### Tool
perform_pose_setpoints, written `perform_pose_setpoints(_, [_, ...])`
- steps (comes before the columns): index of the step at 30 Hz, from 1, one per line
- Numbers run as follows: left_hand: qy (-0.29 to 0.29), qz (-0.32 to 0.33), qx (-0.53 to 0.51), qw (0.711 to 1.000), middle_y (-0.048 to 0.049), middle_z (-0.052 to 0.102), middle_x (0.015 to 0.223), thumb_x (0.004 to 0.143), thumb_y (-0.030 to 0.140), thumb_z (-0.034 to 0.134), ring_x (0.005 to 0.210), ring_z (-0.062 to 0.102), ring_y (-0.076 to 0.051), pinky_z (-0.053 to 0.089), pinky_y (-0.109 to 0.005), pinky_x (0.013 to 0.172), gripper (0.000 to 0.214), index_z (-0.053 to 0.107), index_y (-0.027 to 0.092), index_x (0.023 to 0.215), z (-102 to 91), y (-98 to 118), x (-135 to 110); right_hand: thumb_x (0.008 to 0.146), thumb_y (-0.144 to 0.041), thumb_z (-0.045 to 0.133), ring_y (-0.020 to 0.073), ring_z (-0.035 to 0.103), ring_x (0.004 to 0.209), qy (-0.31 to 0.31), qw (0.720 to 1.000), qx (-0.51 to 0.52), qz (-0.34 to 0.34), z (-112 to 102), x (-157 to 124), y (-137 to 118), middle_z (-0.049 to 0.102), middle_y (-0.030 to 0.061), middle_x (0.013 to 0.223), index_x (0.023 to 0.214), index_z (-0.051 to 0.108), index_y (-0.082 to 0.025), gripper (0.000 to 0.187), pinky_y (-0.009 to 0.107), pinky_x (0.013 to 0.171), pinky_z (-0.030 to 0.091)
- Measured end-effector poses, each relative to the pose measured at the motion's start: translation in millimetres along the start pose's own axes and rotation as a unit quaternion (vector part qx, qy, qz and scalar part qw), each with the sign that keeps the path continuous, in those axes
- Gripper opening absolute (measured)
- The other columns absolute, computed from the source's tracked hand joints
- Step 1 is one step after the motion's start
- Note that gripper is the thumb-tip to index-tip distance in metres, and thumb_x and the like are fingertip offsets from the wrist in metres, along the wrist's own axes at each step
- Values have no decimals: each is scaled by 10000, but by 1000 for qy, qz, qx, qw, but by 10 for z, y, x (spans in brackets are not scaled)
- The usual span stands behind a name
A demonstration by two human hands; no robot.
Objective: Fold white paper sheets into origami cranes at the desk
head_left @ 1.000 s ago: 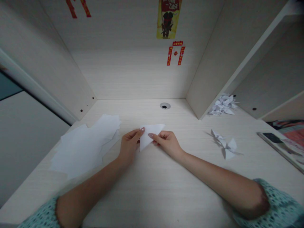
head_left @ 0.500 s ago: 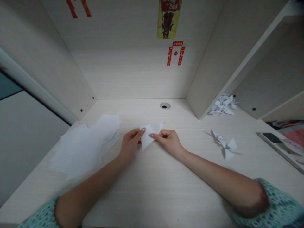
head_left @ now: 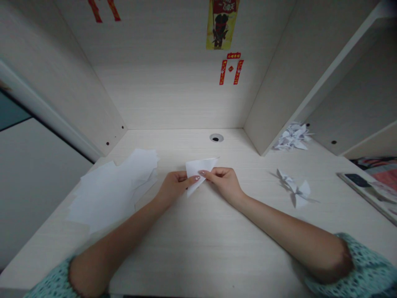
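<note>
A small sheet of white paper [head_left: 195,165], folded into a triangle, is held just above the desk in the middle of the view. My left hand [head_left: 174,185] pinches its left side, thumb lying across the front face. From the right, my right hand [head_left: 225,182] grips the same paper, its thumb pressed on the face close to the left thumb. The fingers behind the paper are partly hidden. One point of the triangle is directed down, another to the upper right.
Loose white paper sheets [head_left: 108,190] lie in a spread pile at left. Folded paper pieces [head_left: 296,190] rest at right, and a heap of folded paper [head_left: 293,136] sits behind the upright panel [head_left: 279,91]. A phone [head_left: 369,192] lies far right. A cable hole [head_left: 216,138] is at the back.
My left thumb has slid from the paper's upper left down and right, close to the right thumb. The paper has shifted slightly to the right.
</note>
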State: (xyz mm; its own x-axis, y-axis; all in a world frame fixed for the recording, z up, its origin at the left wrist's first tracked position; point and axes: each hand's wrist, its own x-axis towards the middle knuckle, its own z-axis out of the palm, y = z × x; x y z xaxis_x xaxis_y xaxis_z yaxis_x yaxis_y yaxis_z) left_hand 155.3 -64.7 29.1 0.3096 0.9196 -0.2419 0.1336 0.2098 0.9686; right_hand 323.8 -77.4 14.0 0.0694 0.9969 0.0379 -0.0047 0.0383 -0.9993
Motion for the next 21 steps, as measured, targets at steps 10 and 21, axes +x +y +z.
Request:
perform_pose_setpoints(10, [-3, 14, 6, 1000, -55, 704, 697, 628, 406, 731, 532, 545, -136, 339, -221, 486, 266, 740, 159, 727, 24, 103, -9, 596, -483, 757, 89, 394, 479, 36, 998, 29, 36, -92, 100, -3, 544, -4, 479, 504, 635, -160, 358, 248, 481, 291])
perform_pose_setpoints(21, [10, -29, 12, 999, -57, 678, 603, 619, 430, 736, 442, 521, -136, 315, -219, 415, 284, 724, 152, 675, -29, 60, -46, 575, -466, 770, 80, 519, 571, 216, 967, 128, 49, -447, 349, -162, 688, 59, 862, 699, 674, -161, 342, 218, 488, 359])
